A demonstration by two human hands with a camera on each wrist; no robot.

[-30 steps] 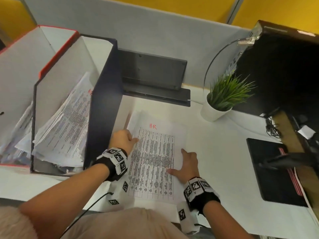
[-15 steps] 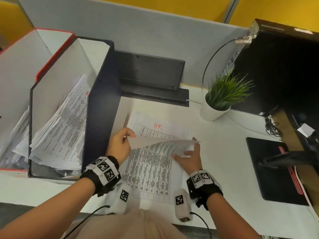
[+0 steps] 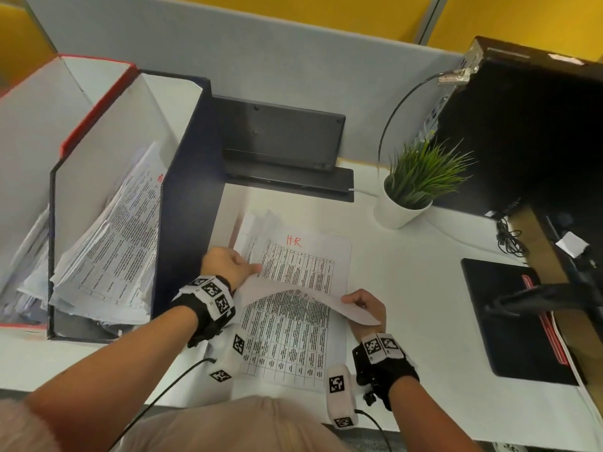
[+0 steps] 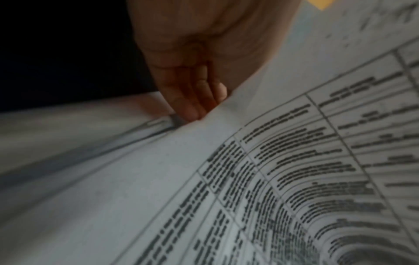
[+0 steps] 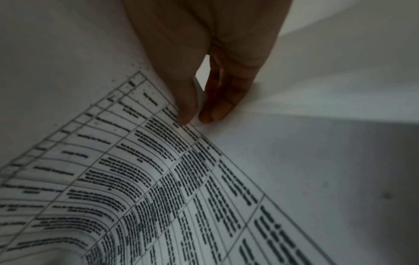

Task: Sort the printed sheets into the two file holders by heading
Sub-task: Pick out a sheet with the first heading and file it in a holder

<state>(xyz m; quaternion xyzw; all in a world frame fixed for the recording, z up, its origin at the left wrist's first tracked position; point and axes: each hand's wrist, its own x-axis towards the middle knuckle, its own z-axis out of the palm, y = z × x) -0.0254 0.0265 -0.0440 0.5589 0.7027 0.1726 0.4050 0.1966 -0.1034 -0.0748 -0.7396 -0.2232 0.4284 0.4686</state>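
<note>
A stack of printed sheets (image 3: 306, 272) lies on the white desk (image 3: 408, 288), its top page headed "HR" in red. Above it hangs a lifted sheet (image 3: 293, 296), curled with its printed side down. My left hand (image 3: 228, 264) pinches the sheet's left edge and my right hand (image 3: 363, 305) pinches its right edge. The wrist views show the lifted sheet (image 4: 249, 179) (image 5: 158, 179) close up, with the left fingers (image 4: 192, 100) and the right fingers (image 5: 215, 111) on it. The dark blue file holder (image 3: 189, 203) stands left of the stack, and the red-edged file holder (image 3: 39, 132) further left; both hold sheets.
A black stand (image 3: 280, 148) sits behind the stack against the grey partition. A small potted plant (image 3: 411, 187) stands at the right, a black pad (image 3: 512, 321) and dark equipment beyond it. A cable trails from my left wrist over the desk's front edge.
Both hands lay flat on the stack a second ago. They have since pinched the top sheet's side edges and lifted it, uncovering another "HR" page beneath.
</note>
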